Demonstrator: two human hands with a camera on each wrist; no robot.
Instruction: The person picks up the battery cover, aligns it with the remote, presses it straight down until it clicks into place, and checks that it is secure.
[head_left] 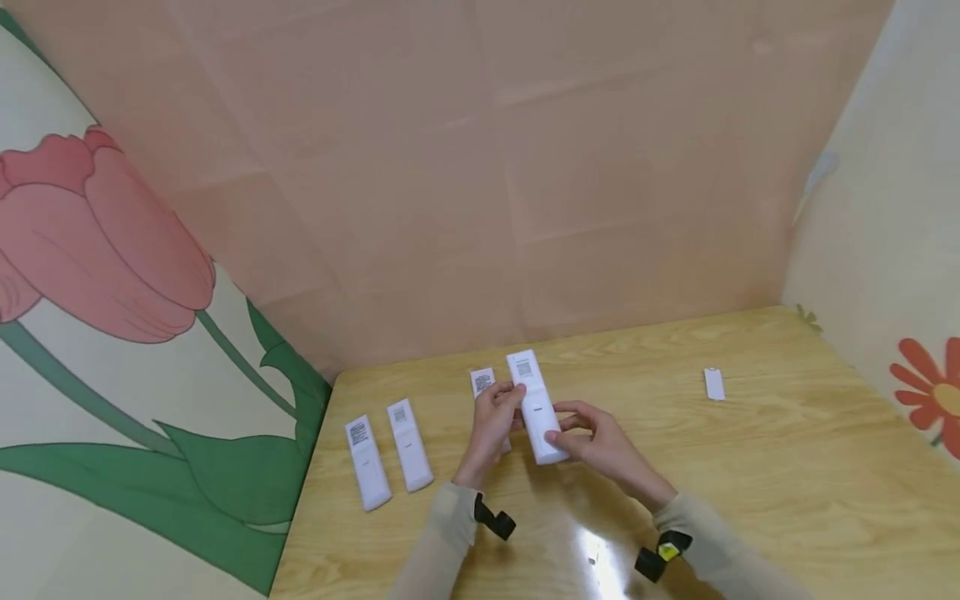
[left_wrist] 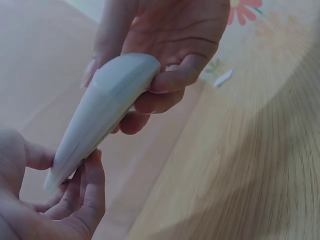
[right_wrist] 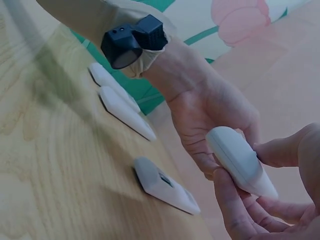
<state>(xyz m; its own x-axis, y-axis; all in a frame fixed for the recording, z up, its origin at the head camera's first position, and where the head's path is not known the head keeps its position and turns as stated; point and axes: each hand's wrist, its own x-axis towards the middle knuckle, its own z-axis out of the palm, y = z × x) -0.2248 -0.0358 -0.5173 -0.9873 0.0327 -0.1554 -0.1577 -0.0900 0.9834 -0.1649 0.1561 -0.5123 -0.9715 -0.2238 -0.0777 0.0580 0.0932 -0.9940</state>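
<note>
A white remote control (head_left: 538, 417), its back with a printed label facing up, is held above the table between both hands. My left hand (head_left: 492, 421) pinches its left side near the middle, thumb on top. The right hand (head_left: 606, 446) grips the lower right edge, with the thumb on the back face near the rounded end. In the left wrist view the remote (left_wrist: 107, 97) shows its thick rounded end by the right fingers. Partly hidden behind the left hand, another white remote (right_wrist: 162, 185) lies on the table; the right wrist view shows a dark opening in it.
Two more white remotes (head_left: 368, 462) lie side by side at the left of the wooden table (head_left: 787, 483). A small white cover (head_left: 714, 384) lies farther right. A tiny dark bit (head_left: 592, 561) sits near the front. A pink-beige backdrop (head_left: 450, 183) rises behind the table.
</note>
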